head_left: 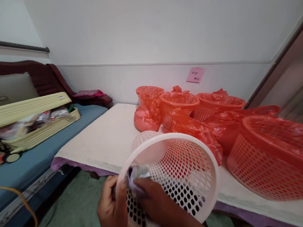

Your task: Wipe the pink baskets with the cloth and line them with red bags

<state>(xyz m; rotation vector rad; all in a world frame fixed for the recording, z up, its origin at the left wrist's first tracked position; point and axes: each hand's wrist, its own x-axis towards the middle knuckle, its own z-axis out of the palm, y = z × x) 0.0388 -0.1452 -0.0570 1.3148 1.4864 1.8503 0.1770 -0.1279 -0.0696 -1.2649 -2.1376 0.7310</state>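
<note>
A white plastic basket [178, 136] with holes in its wall is tilted so that its mouth faces me. My left hand [111, 207] grips its rim at the left, fingers outside and thumb on the edge. Inside the basket, my right hand [154, 197] is closed on a crumpled purple-grey cloth [133, 183], which lies against the inner wall near the left rim. The cloth's lower part is blurred, and some of my right fingers are hidden by it. Behind the basket stands the white-topped table [98, 135].
Several baskets lined with red bags, such as a large one [271, 167] at right, stand on the table. A tied red bag [146, 117] sits at the back. An open cream suitcase [40, 132] lies on a blue bed [88, 113] at left. A pink note [195, 75] is on the wall.
</note>
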